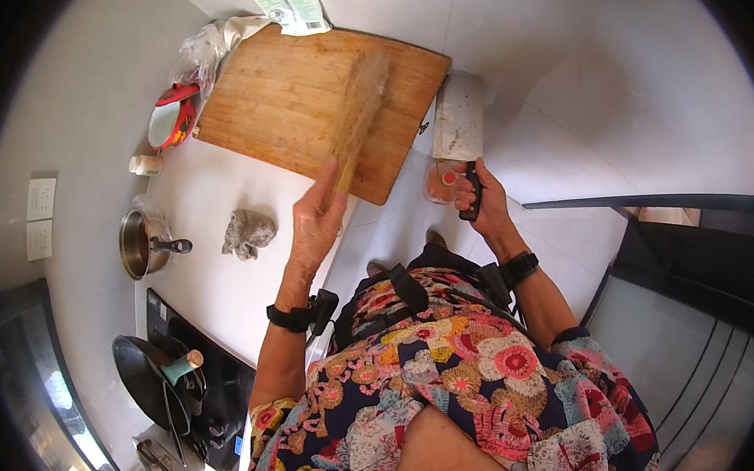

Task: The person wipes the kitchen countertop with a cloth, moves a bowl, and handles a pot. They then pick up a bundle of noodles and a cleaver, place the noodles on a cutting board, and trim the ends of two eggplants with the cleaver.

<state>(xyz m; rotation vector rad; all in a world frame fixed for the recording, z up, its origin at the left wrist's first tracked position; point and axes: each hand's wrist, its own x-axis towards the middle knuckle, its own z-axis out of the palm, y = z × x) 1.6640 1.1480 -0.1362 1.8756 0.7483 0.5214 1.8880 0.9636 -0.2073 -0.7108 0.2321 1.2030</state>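
My right hand (pixel 481 197) is closed round the black handle of a cleaver (pixel 459 120), whose broad blade points away from me and bears greenish bits. Beside that hand is a clear plastic container (pixel 436 183) with a red spot on it; whether the fingers hold it, I cannot tell. My left hand (pixel 320 223) grips a long, flat, brownish brush-like thing (pixel 363 107), blurred, its kind unclear. This lies or hovers over a large wooden cutting board (pixel 277 92) on the white counter. A crumpled grey cloth (pixel 249 233) lies on the counter left of my left hand.
Along the wall stand a red enamel pot (pixel 172 122) with its lid, a small white bottle (pixel 146 165) and a steel saucepan (pixel 134 244). A wok (pixel 149 379) rests by the black cooktop (pixel 222 400). Printed packets (pixel 295 7) stand behind the board. A glass-panelled black frame (pixel 669 353) is at right.
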